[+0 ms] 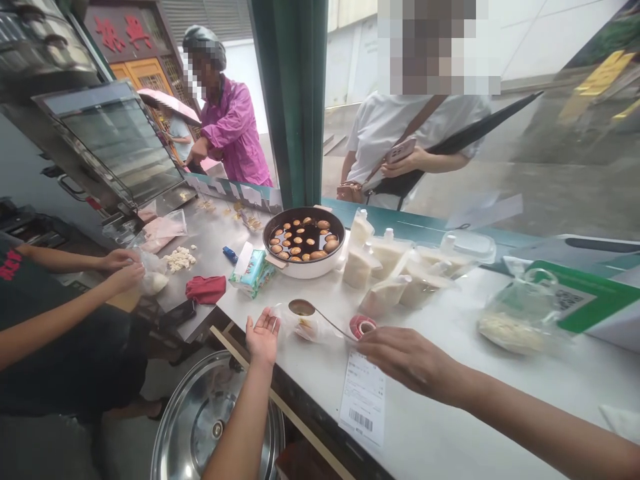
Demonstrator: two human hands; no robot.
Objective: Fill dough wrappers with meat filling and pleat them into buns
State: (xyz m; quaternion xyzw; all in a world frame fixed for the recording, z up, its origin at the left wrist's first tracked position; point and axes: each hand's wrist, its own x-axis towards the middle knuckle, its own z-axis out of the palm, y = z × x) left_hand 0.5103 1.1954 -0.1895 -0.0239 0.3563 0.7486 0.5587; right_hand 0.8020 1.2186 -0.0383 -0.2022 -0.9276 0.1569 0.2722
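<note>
My right hand [407, 360] is closed around the handle of a metal ladle [301, 307]. The ladle's bowl is over a clear plastic bag [307, 329] with something yellowish in it. My left hand [263, 335] is palm up at the bag's left side, its fingertips at the bag's edge and seemingly holding it. Just beyond stands a round pot [306, 267] of brown eggs in dark liquid. A red roll of tape [362, 326] lies by my right fingers, with a printed receipt [363, 399] below it.
Pouches of pale liquid [383, 267] stand right of the pot, a tissue pack [253, 272] left. A bagged food item [515, 330] sits far right beside a green sign [583, 297]. A co-worker's hands [125, 270] hold a bag at left. Two people stand beyond the window.
</note>
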